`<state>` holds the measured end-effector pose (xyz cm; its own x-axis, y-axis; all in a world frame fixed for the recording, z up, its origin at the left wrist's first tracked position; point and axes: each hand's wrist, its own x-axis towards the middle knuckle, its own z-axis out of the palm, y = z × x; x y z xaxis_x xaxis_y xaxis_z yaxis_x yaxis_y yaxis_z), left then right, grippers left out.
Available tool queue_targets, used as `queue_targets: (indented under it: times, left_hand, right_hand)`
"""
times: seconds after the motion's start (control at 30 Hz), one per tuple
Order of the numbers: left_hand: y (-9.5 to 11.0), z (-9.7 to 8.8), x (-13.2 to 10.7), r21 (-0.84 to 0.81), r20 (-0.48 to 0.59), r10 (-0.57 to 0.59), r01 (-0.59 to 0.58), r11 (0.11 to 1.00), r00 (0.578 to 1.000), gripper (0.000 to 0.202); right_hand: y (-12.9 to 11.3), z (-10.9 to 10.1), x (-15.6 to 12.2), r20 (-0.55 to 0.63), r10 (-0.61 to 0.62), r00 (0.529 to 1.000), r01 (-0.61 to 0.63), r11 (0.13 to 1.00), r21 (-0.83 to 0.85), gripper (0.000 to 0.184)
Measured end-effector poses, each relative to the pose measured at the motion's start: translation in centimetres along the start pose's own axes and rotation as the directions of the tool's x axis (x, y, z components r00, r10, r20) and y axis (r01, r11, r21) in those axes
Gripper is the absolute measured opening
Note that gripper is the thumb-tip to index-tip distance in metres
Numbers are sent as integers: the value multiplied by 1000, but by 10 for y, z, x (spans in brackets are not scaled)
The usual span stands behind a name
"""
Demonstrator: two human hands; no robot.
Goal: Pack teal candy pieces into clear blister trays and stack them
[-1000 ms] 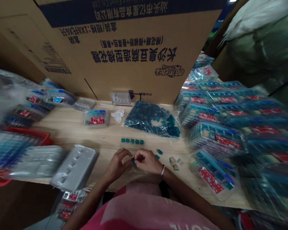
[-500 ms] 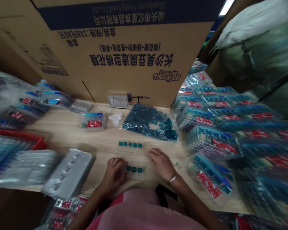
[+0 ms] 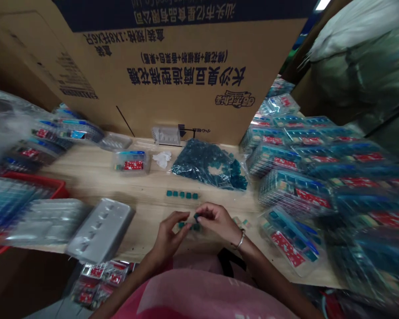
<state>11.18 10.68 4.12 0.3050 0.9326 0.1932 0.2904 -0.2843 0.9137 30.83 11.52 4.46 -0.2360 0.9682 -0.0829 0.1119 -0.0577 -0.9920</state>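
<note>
Teal cube [image 3: 196, 216] is sitting pinched in my right fingers [image 3: 206, 212], while my left fingers [image 3: 181, 217] are staying open just beside them, gripping nothing. Loose teal cubes [image 3: 196, 227] are lying on the bench [image 3: 146, 181] directly beneath my fingers. Beyond my fingers, a straight row of teal cubes [image 3: 181, 194] is lying on the bench, and a clear bag of teal cubes [image 3: 208, 165] is resting farther on. A clear packed tray [image 3: 291, 243] is sitting to their right, a grey moulded tray [image 3: 101, 230] to their left, and a cardboard carton [image 3: 159, 75] is standing farthest away.

The left hand [image 3: 169, 237] had a passage along the wooden table [image 3: 86, 177] (toward the grey tray [image 3: 101, 230]), while stacked blister packs [image 3: 294, 192] walled off the right.
</note>
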Motion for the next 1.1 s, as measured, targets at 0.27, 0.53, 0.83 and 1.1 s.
queue_targets:
  times: [0.27,0.53,0.83,1.1]
  left_hand:
    - [3,11,10,-391,32,-320,307,868,947,21]
    - [17,8,10,-182,-40,-299,287,940,953,14]
    - [21,-5,18,-511,21,-503,441,738,864,15]
    - [15,-17,20,-698,152,-605,518,494,782,31]
  right_hand:
    - [-1,23,1,-54,1,999,-2,1000,-10,17]
    - [-2,28,1,-31,40,999,-39,999,8,17]
    - [-4,39,13,49,153,987,-161,927,339,32]
    - [-20,44,16,51,-40,998,31,986,166,20]
